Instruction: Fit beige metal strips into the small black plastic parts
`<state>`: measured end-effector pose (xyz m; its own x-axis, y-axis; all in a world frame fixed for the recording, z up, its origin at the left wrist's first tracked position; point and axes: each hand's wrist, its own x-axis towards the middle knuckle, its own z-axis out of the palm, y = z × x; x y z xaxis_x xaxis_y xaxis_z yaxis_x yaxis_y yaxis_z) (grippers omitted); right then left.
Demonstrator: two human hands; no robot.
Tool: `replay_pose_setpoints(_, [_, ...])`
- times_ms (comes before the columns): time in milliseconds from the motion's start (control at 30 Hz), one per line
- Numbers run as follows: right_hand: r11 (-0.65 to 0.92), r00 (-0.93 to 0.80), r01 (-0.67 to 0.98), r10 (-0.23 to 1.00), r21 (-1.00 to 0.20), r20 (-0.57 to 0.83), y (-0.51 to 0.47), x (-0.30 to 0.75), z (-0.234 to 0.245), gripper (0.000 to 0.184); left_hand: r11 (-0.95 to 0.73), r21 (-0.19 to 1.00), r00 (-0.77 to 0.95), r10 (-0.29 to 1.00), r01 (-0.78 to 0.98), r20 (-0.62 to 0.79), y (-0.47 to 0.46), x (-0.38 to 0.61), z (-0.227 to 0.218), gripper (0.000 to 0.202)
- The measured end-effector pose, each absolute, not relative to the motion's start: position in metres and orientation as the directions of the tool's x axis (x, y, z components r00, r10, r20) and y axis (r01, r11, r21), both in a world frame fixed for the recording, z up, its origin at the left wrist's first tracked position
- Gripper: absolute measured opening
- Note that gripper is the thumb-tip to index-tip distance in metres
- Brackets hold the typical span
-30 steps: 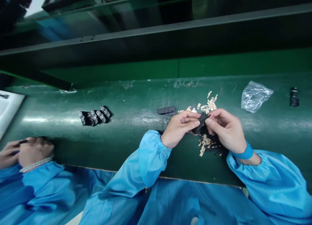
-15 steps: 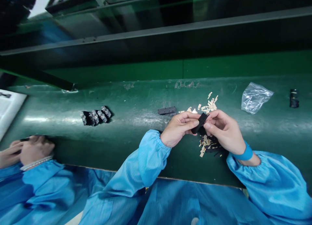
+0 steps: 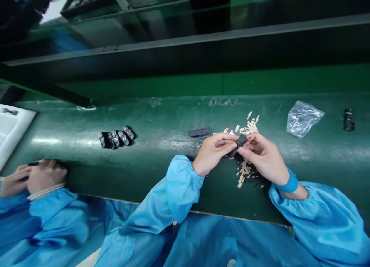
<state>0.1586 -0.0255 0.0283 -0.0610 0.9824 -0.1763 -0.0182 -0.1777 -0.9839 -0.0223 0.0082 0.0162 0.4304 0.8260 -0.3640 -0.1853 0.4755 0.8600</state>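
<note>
A small black plastic housing [image 3: 239,143] is held between my two hands over the green bench. My left hand [image 3: 212,151] is closed on its left end, thumb on top. My right hand [image 3: 264,157] has its fingertips pressed against the right end; whether they also pinch a small part is hidden. Behind the hands lies a pile of flat cream-coloured pieces [image 3: 251,127]. Below them, partly covered by my right hand, more cream pieces [image 3: 245,169] lie mixed with small black parts [image 3: 254,174]. A flat black cover [image 3: 199,132] rests just left of the far pile.
A clear plastic bag [image 3: 303,118] and a black part [image 3: 348,120] lie on the right. Several black assemblies [image 3: 117,137] sit in a row on the left. A co-worker's hands [image 3: 43,176] work at far left. A shelf rail [image 3: 185,39] spans the back.
The black housing has tilted slightly in my fingers, its upper face now lighter. My right fingers have shifted a little left over it. The whole view has moved slightly.
</note>
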Motion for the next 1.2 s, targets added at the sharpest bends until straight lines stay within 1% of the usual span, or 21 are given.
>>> replay_pose_setpoints(67, [-0.235,-0.053,0.014,0.970,-0.972,-0.236,-0.027,0.160,0.027,0.031,0.373,0.922,0.422,0.855,-0.099,-0.301,0.007,-0.020,0.016,0.034])
replay_pose_setpoints(167, [-0.352,-0.086,0.028,0.932,-0.936,-0.353,-0.019,0.171,0.028,0.031,0.251,0.968,0.408,0.882,0.014,-0.235,0.013,-0.026,0.019,0.028])
replay_pose_setpoints(233, [-0.411,-0.107,0.031,0.905,-0.911,-0.412,-0.003,0.183,0.031,0.030,0.129,0.986,0.324,0.933,0.107,-0.157,0.020,-0.038,0.024,0.025])
replay_pose_setpoints(267, [-0.417,-0.083,-0.001,0.906,-0.909,-0.416,0.008,0.188,0.034,0.030,0.041,0.982,0.274,0.957,0.182,-0.091,0.025,-0.047,0.027,0.022])
replay_pose_setpoints(300, [-0.381,-0.002,-0.063,0.924,-0.922,-0.382,0.019,0.193,0.036,0.029,-0.056,0.958,0.240,0.971,0.283,-0.014,0.029,-0.056,0.030,0.018])
replay_pose_setpoints(333, [-0.311,0.126,-0.143,0.936,-0.940,-0.329,0.030,0.197,0.038,0.027,-0.158,0.898,0.217,0.974,0.410,0.072,0.034,-0.066,0.033,0.014])
replay_pose_setpoints(367, [-0.281,0.214,-0.200,0.922,-0.939,-0.322,0.039,0.199,0.039,0.020,-0.238,0.804,0.218,0.966,0.544,0.139,0.038,-0.076,0.036,0.017])
replay_pose_setpoints(400, [-0.298,0.277,-0.205,0.896,-0.932,-0.347,0.045,0.200,0.039,0.012,-0.281,0.713,0.234,0.958,0.643,0.166,0.041,-0.084,0.038,0.026])
replay_pose_setpoints(433, [-0.333,0.287,-0.192,0.881,-0.923,-0.377,0.047,0.199,0.038,0.007,-0.291,0.641,0.240,0.956,0.711,0.168,0.044,-0.091,0.039,0.032])
replay_pose_setpoints(500, [-0.349,0.252,-0.136,0.893,-0.927,-0.373,0.041,0.195,0.034,0.012,-0.281,0.565,0.265,0.958,0.776,0.113,0.049,-0.101,0.038,0.030])
replay_pose_setpoints(567, [-0.290,0.200,-0.037,0.935,-0.956,-0.291,0.026,0.191,0.029,0.020,-0.280,0.556,0.293,0.954,0.783,0.067,0.052,-0.106,0.035,0.022])
replay_pose_setpoints(633, [-0.215,0.154,0.091,0.968,-0.972,-0.199,0.009,0.191,0.027,0.024,-0.288,0.567,0.309,0.949,0.772,0.061,0.054,-0.108,0.033,0.019])
replay_pose_setpoints(733, [-0.154,-0.047,0.321,0.983,-0.935,-0.178,-0.012,0.197,0.030,0.024,-0.288,0.581,0.300,0.951,0.761,0.079,0.057,-0.110,0.033,0.014])
replay_pose_setpoints(800, [-0.068,-0.198,0.498,0.962,-0.864,-0.190,-0.023,0.199,0.034,0.024,-0.284,0.608,0.295,0.952,0.742,0.084,0.058,-0.111,0.035,0.013])
replay_pose_setpoints(867, [0.049,-0.282,0.662,0.941,-0.748,-0.189,-0.035,0.196,0.035,0.023,-0.258,0.671,0.277,0.957,0.695,0.081,0.058,-0.111,0.038,0.013])
replay_pose_setpoints(900, [0.090,-0.295,0.734,0.935,-0.673,-0.196,-0.042,0.191,0.036,0.023,-0.232,0.713,0.262,0.962,0.662,0.070,0.057,-0.109,0.040,0.013])
replay_pose_setpoints(967, [0.124,-0.255,0.848,0.948,-0.516,-0.191,-0.053,0.181,0.034,0.027,-0.164,0.806,0.246,0.969,0.569,0.023,0.054,-0.102,0.042,0.013])
replay_pose_setpoints(1033, [0.117,-0.207,0.910,0.959,-0.398,-0.191,-0.060,0.171,0.032,0.028,-0.088,0.898,0.285,0.957,0.431,-0.043,0.048,-0.090,0.041,0.013])
replay_pose_setpoints(1067, [0.116,-0.205,0.918,0.957,-0.379,-0.203,-0.060,0.167,0.030,0.024,-0.047,0.939,0.323,0.944,0.341,-0.070,0.045,-0.083,0.039,0.014])
replay_pose_setpoints(1133, [0.116,-0.229,0.905,0.943,-0.410,-0.240,-0.057,0.165,0.029,0.014,0.031,0.982,0.407,0.907,0.187,-0.106,0.038,-0.069,0.034,0.012])
replay_pose_setpoints(1200, [0.115,-0.273,0.866,0.924,-0.487,-0.267,-0.047,0.170,0.031,0.011,0.060,0.987,0.467,0.875,0.148,-0.123,0.032,-0.058,0.028,0.009])
